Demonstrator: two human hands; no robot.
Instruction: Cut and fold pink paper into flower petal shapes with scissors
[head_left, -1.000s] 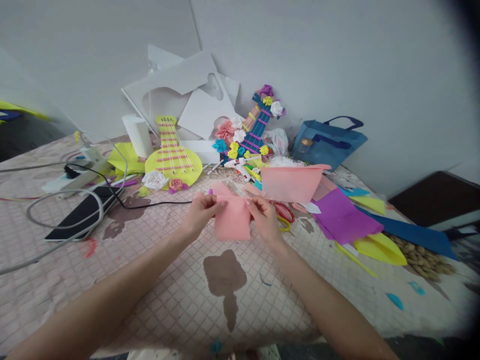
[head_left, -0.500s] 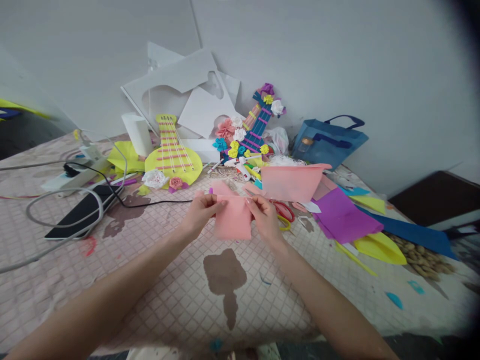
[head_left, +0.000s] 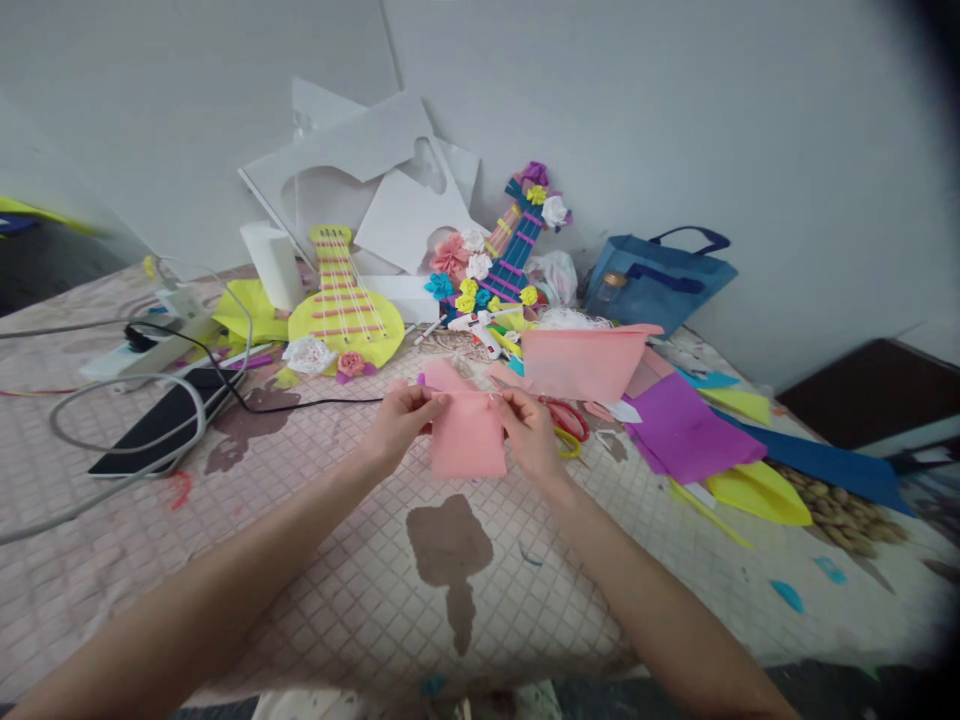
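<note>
A small pink sheet of paper (head_left: pixel 469 440) hangs between my two hands above the table. My left hand (head_left: pixel 405 420) pinches its top left corner between thumb and fingers. At the top right corner, my right hand (head_left: pixel 529 425) grips it in the same manner. The sheet's top edge is drawn straight between the thumbs. Just behind it lie more pink paper pieces (head_left: pixel 448 374). Close to the right hand are scissors with red handles (head_left: pixel 568 418) and a yellow-handled pair (head_left: pixel 568 443).
Behind stand a yellow paper guitar (head_left: pixel 349 320), a blue flower-covered guitar (head_left: pixel 511 265) and a white glue gun (head_left: pixel 480 328). Rightward are a pink box (head_left: pixel 589 365), purple paper (head_left: pixel 694 430), a blue bag (head_left: pixel 660 280) and peanuts (head_left: pixel 840 515). Cables and a power strip (head_left: pixel 146 350) lie left.
The pink sheet has shifted very slightly to the right, still pinched at both top corners. Both hands are nearly where they were.
</note>
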